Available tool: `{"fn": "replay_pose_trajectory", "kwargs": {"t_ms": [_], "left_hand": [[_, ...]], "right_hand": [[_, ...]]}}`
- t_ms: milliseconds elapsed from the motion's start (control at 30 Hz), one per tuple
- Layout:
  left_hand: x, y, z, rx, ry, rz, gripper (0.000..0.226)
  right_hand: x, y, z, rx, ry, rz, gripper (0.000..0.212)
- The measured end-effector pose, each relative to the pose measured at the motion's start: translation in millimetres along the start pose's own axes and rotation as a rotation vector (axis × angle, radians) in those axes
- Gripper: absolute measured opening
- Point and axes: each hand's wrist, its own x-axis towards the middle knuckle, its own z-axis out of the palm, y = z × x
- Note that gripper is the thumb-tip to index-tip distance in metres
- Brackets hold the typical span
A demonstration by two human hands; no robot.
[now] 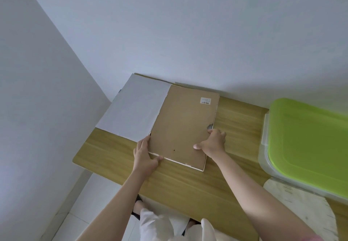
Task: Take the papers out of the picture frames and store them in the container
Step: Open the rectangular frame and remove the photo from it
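A picture frame lies face down on the wooden table, its brown backing board up, with a small white label near the far right corner. My left hand holds the frame's near left corner, thumb along the near edge. My right hand rests on the backing at the right edge, fingers curled at a notch there. A white sheet of paper lies to the left, partly under the frame. The container, clear with a green lid on, stands at the right.
White walls meet in a corner just behind the table. More flat boards or frames show under the white sheet at the far edge. A pale round mat lies in front of the container. My legs and the tiled floor are below the near edge.
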Motion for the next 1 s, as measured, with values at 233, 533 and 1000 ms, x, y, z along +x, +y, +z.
{"fn": "replay_pose_trajectory", "kwargs": {"t_ms": [233,533,1000], "left_hand": [[0.2,-0.1,-1.5,0.019,-0.026,0.005,0.089],[4.6,-1.2,-4.0,0.019,-0.027,-0.01,0.095],[5.3,1.5,-10.3,0.024,0.014,0.115,0.095]], "right_hand": [[-9.8,8.0,1.0,0.066,0.031,-0.014,0.08],[-20.5,11.1,-6.2,0.106,0.062,-0.097,0.066],[-31.4,8.3,-5.2,0.071,0.131,-0.24,0.067]]}}
